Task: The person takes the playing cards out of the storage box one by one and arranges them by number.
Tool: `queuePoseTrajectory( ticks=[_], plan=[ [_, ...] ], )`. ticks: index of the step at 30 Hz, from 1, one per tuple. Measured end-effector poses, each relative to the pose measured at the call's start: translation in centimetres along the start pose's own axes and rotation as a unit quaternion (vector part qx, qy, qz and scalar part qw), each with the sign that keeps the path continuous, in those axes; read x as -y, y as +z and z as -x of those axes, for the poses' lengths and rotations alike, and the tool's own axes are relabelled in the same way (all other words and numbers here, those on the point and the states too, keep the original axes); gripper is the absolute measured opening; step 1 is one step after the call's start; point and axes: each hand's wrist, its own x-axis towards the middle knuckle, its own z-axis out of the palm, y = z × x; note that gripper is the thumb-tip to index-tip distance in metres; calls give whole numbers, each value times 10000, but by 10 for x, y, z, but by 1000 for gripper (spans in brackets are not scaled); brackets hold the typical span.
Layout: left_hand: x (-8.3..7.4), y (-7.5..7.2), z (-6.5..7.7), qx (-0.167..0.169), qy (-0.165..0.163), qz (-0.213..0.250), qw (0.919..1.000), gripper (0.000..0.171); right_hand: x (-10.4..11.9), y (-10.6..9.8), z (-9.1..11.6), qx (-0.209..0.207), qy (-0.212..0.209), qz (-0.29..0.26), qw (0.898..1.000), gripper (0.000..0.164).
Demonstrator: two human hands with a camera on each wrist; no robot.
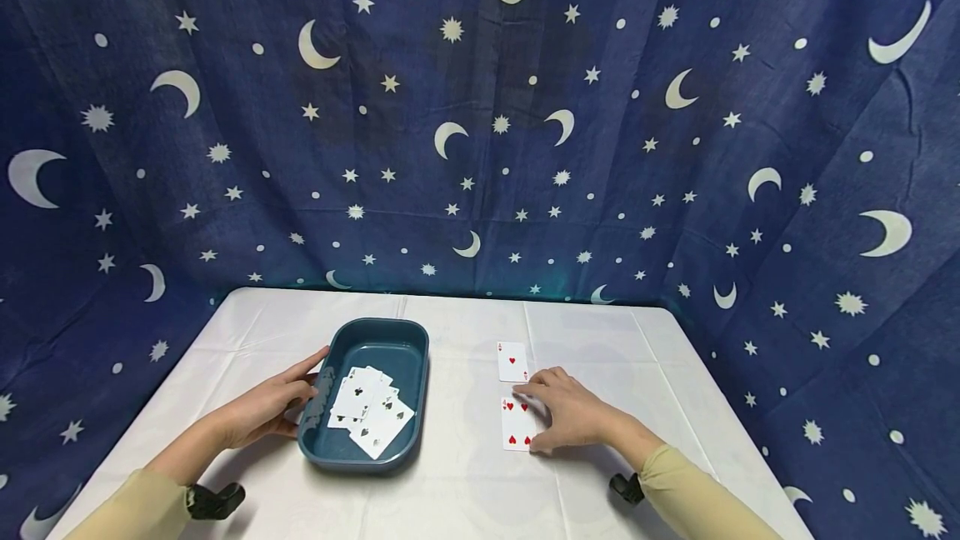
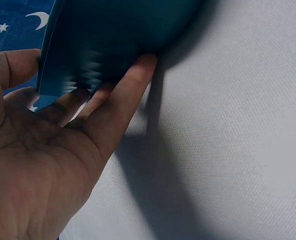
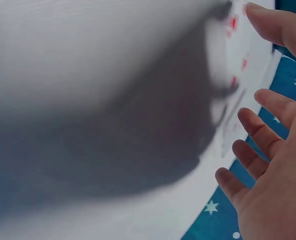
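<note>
Tablecloth (image 1: 468,407) stretches between tray rim (image 1: 424,382) and heart cards (image 1: 517,424).

Blurred card (image 3: 239,46), broad dark shadow (image 3: 155,132)

Left arm: sleeve (image 1: 127,508) pale yellow, forearm (image 1: 182,452) bare, entering from 8 o'clock and aimed towards 2. Left hand (image 1: 258,411): at 8 o'clock of the head view; palm visible from its wrist camera; digits spaced, mostly extended, some slightly bent; index finger (image 1: 306,365) towards 2. Right arm: matching right sleeve (image 1: 697,490), entering from 5 o'clock, aimed towards 10. Right hand (image 1: 573,415): at 5 o'clock; back uppermost, fingers gently bent towards 10, thumb well apart from them; four separated fingertips visible from its wrist camera.
</note>
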Motion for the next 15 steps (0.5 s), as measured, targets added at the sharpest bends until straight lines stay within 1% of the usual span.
queuePoseTrajectory(
  ticks=[5, 9, 12, 15],
  plan=[
    [1, 1, 1, 0, 5, -13, 10000, 79, 2, -12, -4, -214, -10, -22, 9998, 84],
    [1, 1, 1, -8, -3, -20, 10000, 79, 4, -19, -10, -470, -90, -92, 9988, 82],
    [0, 1, 1, -15, -8, -43, 10000, 79, 10, -23, -18, -690, -148, -126, 9974, 82],
    [-1, 2, 1, -59, -53, -28, 10000, 80, 20, -29, -29, -839, -249, -194, 9960, 80]
  ],
)
